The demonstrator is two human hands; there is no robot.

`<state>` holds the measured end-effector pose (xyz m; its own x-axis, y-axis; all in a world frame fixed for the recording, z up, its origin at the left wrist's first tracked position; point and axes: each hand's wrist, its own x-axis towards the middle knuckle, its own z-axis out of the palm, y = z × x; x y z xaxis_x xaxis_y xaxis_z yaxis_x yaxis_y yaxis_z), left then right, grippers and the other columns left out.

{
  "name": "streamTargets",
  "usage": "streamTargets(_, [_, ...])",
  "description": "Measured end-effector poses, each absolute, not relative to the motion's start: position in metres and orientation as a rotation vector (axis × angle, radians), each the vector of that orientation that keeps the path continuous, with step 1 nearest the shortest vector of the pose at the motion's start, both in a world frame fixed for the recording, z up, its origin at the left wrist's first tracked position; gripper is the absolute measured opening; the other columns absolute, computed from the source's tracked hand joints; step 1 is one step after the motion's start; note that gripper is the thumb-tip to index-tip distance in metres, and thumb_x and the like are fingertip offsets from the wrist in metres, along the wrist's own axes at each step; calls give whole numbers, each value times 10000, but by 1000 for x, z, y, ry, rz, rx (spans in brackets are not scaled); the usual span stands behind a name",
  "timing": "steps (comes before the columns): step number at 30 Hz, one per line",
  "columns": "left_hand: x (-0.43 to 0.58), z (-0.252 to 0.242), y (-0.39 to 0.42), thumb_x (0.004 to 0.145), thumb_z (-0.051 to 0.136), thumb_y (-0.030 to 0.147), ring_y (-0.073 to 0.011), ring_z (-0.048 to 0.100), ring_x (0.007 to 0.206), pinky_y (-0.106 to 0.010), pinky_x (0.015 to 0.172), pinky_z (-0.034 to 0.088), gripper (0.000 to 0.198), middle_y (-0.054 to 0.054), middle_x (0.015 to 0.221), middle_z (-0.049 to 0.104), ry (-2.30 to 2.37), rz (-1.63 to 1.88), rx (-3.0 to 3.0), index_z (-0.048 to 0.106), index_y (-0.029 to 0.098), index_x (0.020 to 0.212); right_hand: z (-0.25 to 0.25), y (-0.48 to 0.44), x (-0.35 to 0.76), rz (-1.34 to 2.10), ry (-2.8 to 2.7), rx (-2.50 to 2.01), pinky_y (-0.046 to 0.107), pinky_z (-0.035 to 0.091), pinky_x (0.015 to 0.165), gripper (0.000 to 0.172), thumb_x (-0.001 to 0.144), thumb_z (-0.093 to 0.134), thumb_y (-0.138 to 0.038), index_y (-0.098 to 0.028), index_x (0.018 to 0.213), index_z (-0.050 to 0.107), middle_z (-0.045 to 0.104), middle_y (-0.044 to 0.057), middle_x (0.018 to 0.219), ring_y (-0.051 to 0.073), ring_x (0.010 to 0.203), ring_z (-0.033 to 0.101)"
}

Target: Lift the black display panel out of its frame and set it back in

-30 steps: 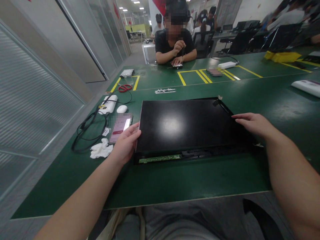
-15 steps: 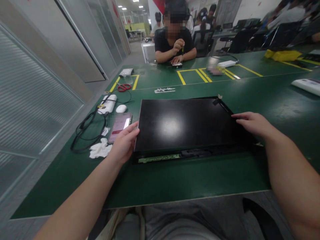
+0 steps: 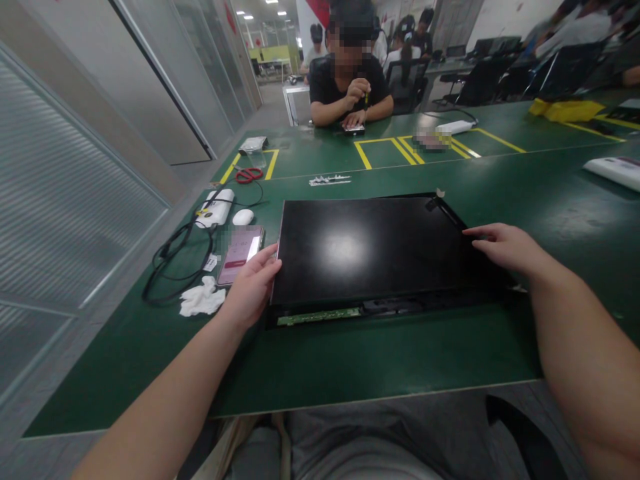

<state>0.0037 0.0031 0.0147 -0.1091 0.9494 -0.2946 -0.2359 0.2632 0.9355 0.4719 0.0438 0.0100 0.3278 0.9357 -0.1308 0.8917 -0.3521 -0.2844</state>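
A big, flat black panel (image 3: 345,250) lies on the green worktop (image 3: 390,367), right in front of the person. It sits over a black frame (image 3: 451,215), which peeks out at the far right corner and along the near side. A thin green board (image 3: 320,317) shows in that near strip, toward the left.

The left hand (image 3: 250,287) holds the left edge of the panel, with its thumb and fingers pinching the side. The right hand (image 3: 513,248) is at the right side, and its pointing finger reaches out straight to touch the frame's edge. The thumb is close below that finger (I cannot tell if the two are pinching the rim or just resting there).

Just beside the left hand lies a phone (image 3: 240,253) with its screen lit. A crumpled white tissue (image 3: 203,297) is near the phone, and so is a small, round white thing (image 3: 243,217). Behind them are a white box (image 3: 216,208), a looped black cord (image 3: 164,252) and red scissors (image 3: 249,175). Some thin white bits (image 3: 330,180) lie past the panel.

Across the worktop, a person in a black shirt (image 3: 325,100) holds a thin tool (image 3: 367,99) upright.
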Motion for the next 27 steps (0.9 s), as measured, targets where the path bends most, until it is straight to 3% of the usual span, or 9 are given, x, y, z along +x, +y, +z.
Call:
streamTargets(9, [1,12,2,696,830,116,-330,703,1239,-410,1019,597,714,-140,1264,778,1128,1129,900,651,142,1387,4,42,475,297,-1758,-2342,286,477,596,448,842,552,-155,-170,1210,806,709,53,723,179,616,617])
streamTargets(27, [1,12,2,712,829,159,-341,682,1274,-408,1035,590,648,-130,1265,780,1133,1116,931,681,156,1342,5,42,475,375,-1725,-2384,311,482,655,506,860,522,-172,-155,1301,770,701,57,746,193,647,606])
